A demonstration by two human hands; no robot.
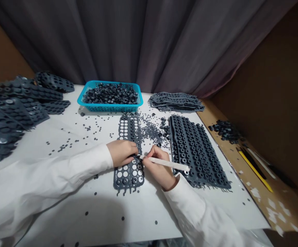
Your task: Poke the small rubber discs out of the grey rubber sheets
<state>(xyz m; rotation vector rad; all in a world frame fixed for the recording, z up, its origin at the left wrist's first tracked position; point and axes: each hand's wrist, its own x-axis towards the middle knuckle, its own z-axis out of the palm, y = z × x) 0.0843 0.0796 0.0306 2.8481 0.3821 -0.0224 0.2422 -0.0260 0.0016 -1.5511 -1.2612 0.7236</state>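
A dark grey rubber strip (128,183) with rows of round holes and rings lies lengthwise on the white table sheet. My left hand (122,152) rests across its middle, fingertips bent together at its right half; whatever they pinch is too small to make out. In my right hand (160,168) is a white pen-like tool (171,164), gripped between thumb and fingers. The tool's tip meets the strip beside my left fingertips. Small dark discs (150,131) are scattered around the strip's upper right side.
Behind the strip stands a blue basket (110,108) full of dark pieces. Ringed sheets (197,151) lie at right, flat strips (176,102) behind them, more sheets (15,106) at left. A yellow tool (255,169) and loose parts (226,131) lie far right.
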